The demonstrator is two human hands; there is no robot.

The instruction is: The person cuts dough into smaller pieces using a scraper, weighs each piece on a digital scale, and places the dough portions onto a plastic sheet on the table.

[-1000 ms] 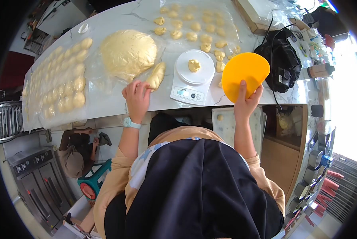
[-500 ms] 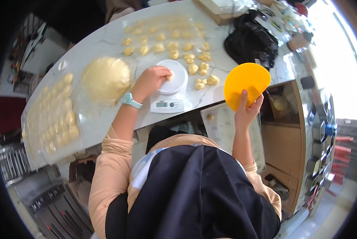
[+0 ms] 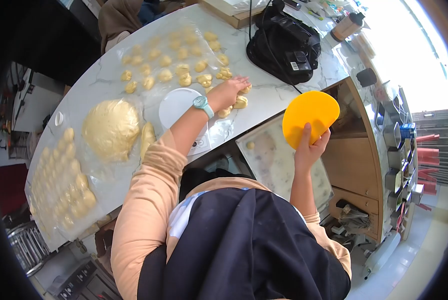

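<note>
My left hand (image 3: 230, 93) reaches over the white scale (image 3: 176, 105) to the dough pieces on its right. Its fingertips are at a dough piece (image 3: 246, 89); whether they grip it is hard to see. My right hand (image 3: 310, 145) holds a yellow round-edged scraper (image 3: 309, 116) in front of the table edge. No dough shows on the visible part of the scale plate. A long dough strip (image 3: 147, 139) lies left of the scale, beside a large plastic-covered dough mound (image 3: 112, 130). Small dough lumps (image 3: 165, 75) lie in rows behind the scale, some under plastic.
Plastic-covered dough balls (image 3: 66, 185) fill the table's left end. A black bag-like item (image 3: 286, 47) with a cable lies at the back right, near a bottle (image 3: 348, 26). Below the edge is a tray (image 3: 279, 155). A person (image 3: 118, 22) is across the table.
My left hand went from the dough strip to the scale, then right to the dough pieces. The lump on the scale is gone from the plate's visible part. The view has turned rightward.
</note>
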